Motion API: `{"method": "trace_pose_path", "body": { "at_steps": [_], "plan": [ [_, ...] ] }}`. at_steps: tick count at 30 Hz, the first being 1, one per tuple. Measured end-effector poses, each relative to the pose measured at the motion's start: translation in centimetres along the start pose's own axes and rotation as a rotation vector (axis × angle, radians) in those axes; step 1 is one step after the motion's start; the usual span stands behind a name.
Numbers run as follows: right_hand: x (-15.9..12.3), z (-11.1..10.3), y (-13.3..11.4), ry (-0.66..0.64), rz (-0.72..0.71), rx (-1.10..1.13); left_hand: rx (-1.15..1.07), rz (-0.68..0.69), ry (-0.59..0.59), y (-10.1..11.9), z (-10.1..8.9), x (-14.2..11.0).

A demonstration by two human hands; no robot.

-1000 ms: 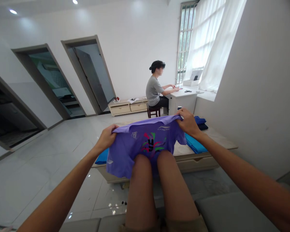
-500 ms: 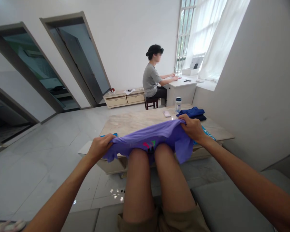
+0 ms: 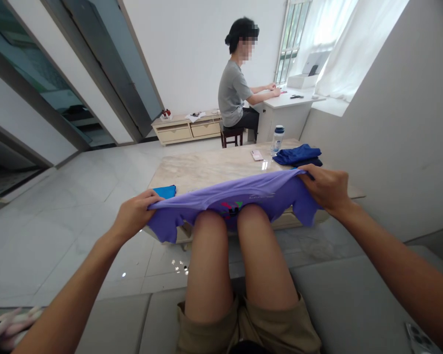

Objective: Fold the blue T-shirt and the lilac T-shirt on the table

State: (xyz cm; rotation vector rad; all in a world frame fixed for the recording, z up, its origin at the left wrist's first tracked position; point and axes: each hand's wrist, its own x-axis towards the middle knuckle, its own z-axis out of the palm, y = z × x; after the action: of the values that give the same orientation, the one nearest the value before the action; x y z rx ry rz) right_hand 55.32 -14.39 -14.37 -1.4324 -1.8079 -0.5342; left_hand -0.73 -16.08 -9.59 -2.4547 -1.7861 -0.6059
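Observation:
A purple T-shirt (image 3: 243, 194) with a coloured print is stretched across my knees, just in front of the low marble table (image 3: 210, 169). My left hand (image 3: 135, 216) is closed on the shirt's left edge. My right hand (image 3: 327, 187) is closed on its right edge. The cloth sags a little between the hands, and both sleeves hang down below them. I sit on a grey sofa (image 3: 350, 305), my bare legs under the shirt.
On the table lie a folded dark blue garment (image 3: 297, 155), a water bottle (image 3: 277, 139), a pink phone (image 3: 257, 155) and a turquoise cloth (image 3: 164, 191). Another person (image 3: 236, 93) sits at a white desk (image 3: 284, 105) beyond. A low cabinet (image 3: 184, 129) stands by the wall.
The shirt has come down from held up in front of me to lying low over my knees, its print now mostly hidden. The camera has tilted down and both hands have spread slightly apart.

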Motion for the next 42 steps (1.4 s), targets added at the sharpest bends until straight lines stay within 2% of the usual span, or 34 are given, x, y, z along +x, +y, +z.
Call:
{"method": "trace_pose_path", "body": {
  "at_steps": [4, 7, 11, 13, 15, 17, 19, 22, 24, 26, 29, 31, 33, 35, 38, 42],
  "plan": [
    [-0.5, 1.5, 0.6, 0.1, 0.005, 0.002, -0.198, -0.142, 0.233, 0.1, 0.2, 0.7],
    [-1.5, 3.1, 0.9, 0.188, -0.035, 0.015, -0.322, -0.25, 0.311, 0.6, 1.7, 0.4],
    [-4.3, 4.9, 1.8, 0.277, -0.043, 0.025, -0.212, -0.281, 0.533, 0.2, 4.7, -1.4],
    [-5.8, 5.7, 2.6, 0.257, 0.004, 0.003, -0.128, -0.243, 0.597, -0.9, 6.2, -2.3],
    [-6.6, 7.0, 3.8, 0.195, 0.03, -0.003, -0.062, -0.186, 0.56, -2.5, 7.5, -2.5],
    [-6.2, 8.9, 5.3, 0.113, 0.013, 0.02, -0.026, -0.16, 0.463, -4.5, 8.8, -1.4],
    [-4.6, 11.7, 6.8, 0.035, 0.001, 0.04, -0.017, -0.186, 0.378, -6.6, 10.3, 1.0],
    [-0.6, 17.4, 8.0, -0.087, 0.029, 0.019, -0.004, -0.278, 0.264, -9.4, 13.3, 6.5],
    [1.8, 21.7, 7.5, -0.193, 0.073, -0.028, 0.031, -0.342, 0.138, -10.4, 16.2, 9.9],
    [2.6, 25.8, 5.8, -0.293, 0.149, -0.071, 0.087, -0.399, 0.041, -10.2, 19.7, 12.1],
    [0.9, 30.2, 1.9, -0.366, 0.245, -0.059, 0.118, -0.363, 0.054, -8.0, 25.2, 12.1],
    [-1.5, 31.5, -0.7, -0.4, 0.223, -0.014, 0.057, -0.237, 0.04, -5.9, 28.3, 10.8],
    [-3.9, 31.9, -2.5, -0.458, 0.176, 0.014, -0.015, -0.123, -0.039, -4.0, 30.7, 9.5],
    [-5.9, 31.8, -3.3, -0.522, 0.19, 0.002, -0.048, -0.1, -0.122, -3.1, 32.3, 8.7],
    [-7.7, 31.2, -2.9, -0.593, 0.255, -0.04, -0.015, -0.167, -0.181, -3.3, 33.3, 8.2],
    [-8.7, 31.0, -2.0, -0.62, 0.273, -0.077, 0.058, -0.21, -0.18, -4.6, 33.1, 7.6]
  ]
}}
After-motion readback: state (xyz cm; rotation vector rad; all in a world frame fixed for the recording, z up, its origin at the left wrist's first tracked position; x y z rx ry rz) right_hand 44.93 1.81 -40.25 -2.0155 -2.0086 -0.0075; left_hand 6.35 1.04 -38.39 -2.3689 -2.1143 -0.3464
